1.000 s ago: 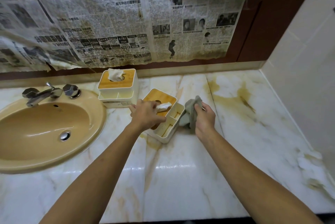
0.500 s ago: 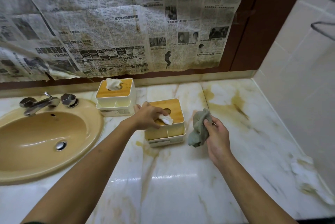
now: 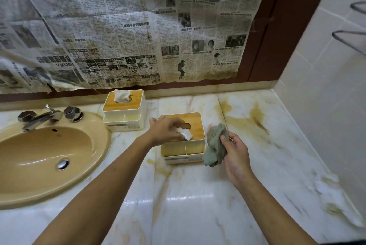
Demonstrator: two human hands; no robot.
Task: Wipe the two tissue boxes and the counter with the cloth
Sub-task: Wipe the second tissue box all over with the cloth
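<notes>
Two white tissue boxes with wooden lids stand on the marble counter (image 3: 190,201). The far box (image 3: 126,114) sits by the wall with a tissue poking out. The near box (image 3: 188,145) stands upright in the middle. My left hand (image 3: 168,129) rests on its lid, fingers curled over the white tissue at the slot. My right hand (image 3: 233,149) holds a crumpled grey-green cloth (image 3: 215,147) just right of the near box, close to or touching its side.
A tan sink (image 3: 45,157) with a chrome tap (image 3: 41,118) fills the left. Newspaper (image 3: 128,26) covers the wall behind. A tiled wall (image 3: 326,90) bounds the right. Brown stains (image 3: 255,118) mark the counter's far right, and white scraps (image 3: 324,187) lie near its right edge.
The near box went from tilted to standing upright and square to me. My right hand drew the cloth off it, then held it beside the box's right side.
</notes>
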